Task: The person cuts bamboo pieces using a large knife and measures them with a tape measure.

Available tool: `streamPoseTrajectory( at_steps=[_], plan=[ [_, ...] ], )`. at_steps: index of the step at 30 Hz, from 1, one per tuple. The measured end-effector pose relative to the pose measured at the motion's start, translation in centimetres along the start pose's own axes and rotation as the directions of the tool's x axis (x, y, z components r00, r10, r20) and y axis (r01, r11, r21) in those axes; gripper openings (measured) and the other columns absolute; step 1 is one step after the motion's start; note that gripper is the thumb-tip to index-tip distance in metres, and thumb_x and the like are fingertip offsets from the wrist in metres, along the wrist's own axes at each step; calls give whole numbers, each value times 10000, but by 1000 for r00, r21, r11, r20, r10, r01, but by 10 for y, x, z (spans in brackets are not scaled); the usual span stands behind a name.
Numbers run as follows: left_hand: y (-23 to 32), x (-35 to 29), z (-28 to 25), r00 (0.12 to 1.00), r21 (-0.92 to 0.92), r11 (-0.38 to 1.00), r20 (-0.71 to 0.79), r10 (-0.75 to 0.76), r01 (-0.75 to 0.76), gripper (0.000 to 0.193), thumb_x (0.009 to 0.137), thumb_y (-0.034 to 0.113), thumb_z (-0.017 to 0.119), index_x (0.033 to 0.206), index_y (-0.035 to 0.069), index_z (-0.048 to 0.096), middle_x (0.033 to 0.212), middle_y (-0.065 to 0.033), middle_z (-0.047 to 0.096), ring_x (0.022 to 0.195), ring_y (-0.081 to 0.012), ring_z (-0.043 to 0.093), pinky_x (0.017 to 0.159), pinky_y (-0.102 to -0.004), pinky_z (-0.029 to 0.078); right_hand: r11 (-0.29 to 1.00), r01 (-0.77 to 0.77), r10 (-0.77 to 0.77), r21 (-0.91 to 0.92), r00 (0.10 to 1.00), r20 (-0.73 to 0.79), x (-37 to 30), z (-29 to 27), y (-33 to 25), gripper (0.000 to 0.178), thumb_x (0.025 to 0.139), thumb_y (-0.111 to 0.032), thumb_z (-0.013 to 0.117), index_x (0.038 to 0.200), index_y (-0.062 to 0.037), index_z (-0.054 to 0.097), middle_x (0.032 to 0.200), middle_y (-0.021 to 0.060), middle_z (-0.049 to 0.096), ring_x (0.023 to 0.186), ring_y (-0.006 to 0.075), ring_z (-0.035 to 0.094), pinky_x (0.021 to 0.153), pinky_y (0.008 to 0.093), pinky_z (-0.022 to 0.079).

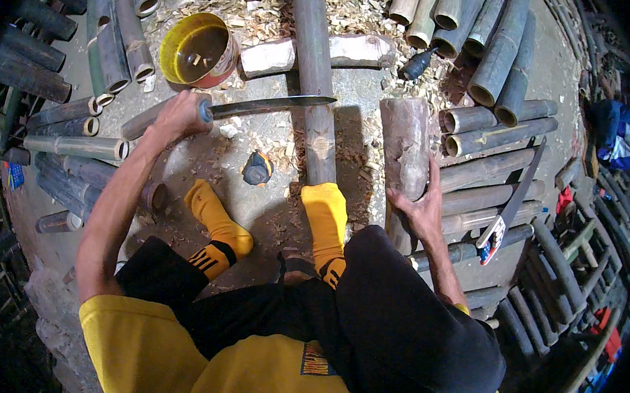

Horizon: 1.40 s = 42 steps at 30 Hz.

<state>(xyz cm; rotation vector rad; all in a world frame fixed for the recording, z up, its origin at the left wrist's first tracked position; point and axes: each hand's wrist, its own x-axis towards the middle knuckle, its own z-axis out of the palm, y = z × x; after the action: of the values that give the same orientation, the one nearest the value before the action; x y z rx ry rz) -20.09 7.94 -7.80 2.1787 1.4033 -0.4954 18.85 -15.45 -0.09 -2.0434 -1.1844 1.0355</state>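
Note:
My left hand point(184, 116) is closed round the handle of a long-bladed knife point(270, 104), whose blade lies across the bamboo pole point(314, 58). A grey cylinder point(143, 120) in line with the knife shows behind my wrist; I cannot tell if it belongs to the handle. The pole crosses a pale log point(270, 57), and my yellow-socked right foot point(326, 208) is at its near end. On the right, my right hand point(418, 205) grips the lower part of a thick, rough short log point(404, 141), thumb and fingers on either side.
A yellow bucket point(229, 63) with dark liquid stands at upper left. Wood chips point(269, 22) litter the floor. A dark bottle point(417, 63) lies near cut bamboo tubes point(510, 68). A handsaw point(513, 199) rests on bamboo at right. A small dark object point(257, 169) sits between pole and left foot.

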Motion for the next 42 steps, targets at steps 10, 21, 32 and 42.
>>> streamPoseTrajectory(
  at_steps=[10,21,32,42],
  plan=[
    [10,6,-14,998,29,1000,60,-5,3,388,611,220,657,963,59,631,930,-234,605,921,-369,588,816,-430,480,807,553,-549,-208,832,80,93,23,-58,965,624,-222,777,1396,-87,214,1214,250,488,1096,358,522,939,411,424],
    [6,12,-15,990,5,998,125,59,-60,507,612,276,676,1054,42,594,1012,-225,596,966,-340,583,868,-406,459,705,707,-655,46,676,-338,131,5,-130,849,662,-279,772,1324,-4,318,1136,199,560,1014,303,565,875,390,442],
    [6,0,-12,988,59,987,59,144,-147,398,602,277,677,841,-37,628,873,-216,643,842,-341,638,718,-414,526,889,458,-457,25,889,-23,136,-17,-139,837,733,-238,712,1390,-32,237,1132,178,532,991,240,551,863,352,453],
    [9,-5,-9,987,58,988,-63,146,-142,246,571,161,655,727,-28,634,724,-218,631,755,-352,644,644,-440,526,994,86,-42,-71,878,477,100,39,-45,962,625,-362,749,1358,43,277,1246,245,471,1145,279,475,973,352,359]
  ],
)
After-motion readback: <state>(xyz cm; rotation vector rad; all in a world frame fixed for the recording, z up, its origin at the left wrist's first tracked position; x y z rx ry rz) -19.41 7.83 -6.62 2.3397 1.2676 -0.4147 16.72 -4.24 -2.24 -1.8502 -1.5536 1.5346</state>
